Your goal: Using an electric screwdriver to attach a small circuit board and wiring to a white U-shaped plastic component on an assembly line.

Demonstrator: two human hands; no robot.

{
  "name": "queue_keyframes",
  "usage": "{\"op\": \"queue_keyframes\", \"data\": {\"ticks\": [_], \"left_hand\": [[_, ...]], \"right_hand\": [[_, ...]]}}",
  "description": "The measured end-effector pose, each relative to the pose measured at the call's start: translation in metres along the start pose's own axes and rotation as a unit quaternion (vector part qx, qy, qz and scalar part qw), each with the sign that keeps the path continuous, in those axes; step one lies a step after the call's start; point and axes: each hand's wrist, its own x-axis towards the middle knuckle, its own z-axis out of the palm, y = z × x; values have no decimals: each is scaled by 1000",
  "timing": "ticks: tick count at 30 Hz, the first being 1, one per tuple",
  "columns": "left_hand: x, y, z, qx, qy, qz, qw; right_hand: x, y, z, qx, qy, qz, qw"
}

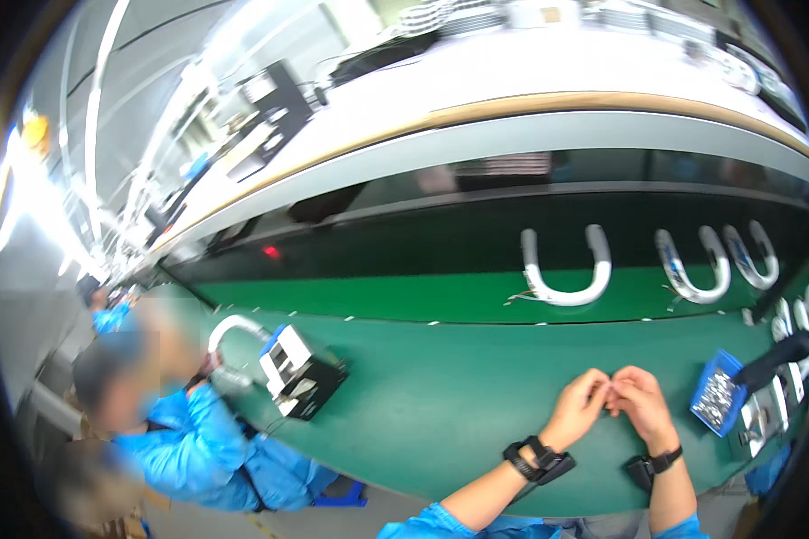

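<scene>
"Where are the hands?"

"Over the near part of the green table (458,386), to the right. The left hand (577,409) and the right hand (643,404) meet at the fingertips."

"Open or closed?"

"The fingers on both are curled, tips drawn together. I can't tell whether either one grips something; anything small between them is hidden."

"And on the wrists?"

"A dark strap on each: the left strap (535,458) and the right strap (663,461)."

"What is nearest to them?"

"A blue bin (729,363), to the right of the right hand and apart from it. It sits near the table's right end, filled with small shiny metal parts (717,399)."

"Anything at the back?"

"Three white U-shaped tubes: a wide one (566,297) ahead of the hands, a middle one (695,294) to its right, and an end one (764,280) just beside that. Their open ends point up in the view."

"Who is on the left?"

"A co-worker in a blue sleeve (189,449), with a hand at another white curved tube (225,328). A black-and-white box (297,373) stands on the table, just right of that tube."
</scene>
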Motion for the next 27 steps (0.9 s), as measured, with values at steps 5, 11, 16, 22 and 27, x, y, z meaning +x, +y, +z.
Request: {"op": "queue_keyframes", "data": {"ticks": [5, 11, 16, 22, 27], "left_hand": [[0, 2, -3, 35, 3, 1, 999], [2, 6, 0, 69, 8, -3, 998], [1, 3, -3, 98, 16, 3, 995], [1, 11, -4, 104, 10, -26, 994], [1, 14, -2, 70, 9, -46, 996]], "right_hand": [[5, 2, -5, 2, -28, 7, 1000], [4, 5, -13, -33, -40, 5, 999], [5, 6, -10, -40, -47, 3, 998], [7, 7, -10, -58, -48, -4, 997], [8, 8, -12, -57, -39, 0, 998]]}}
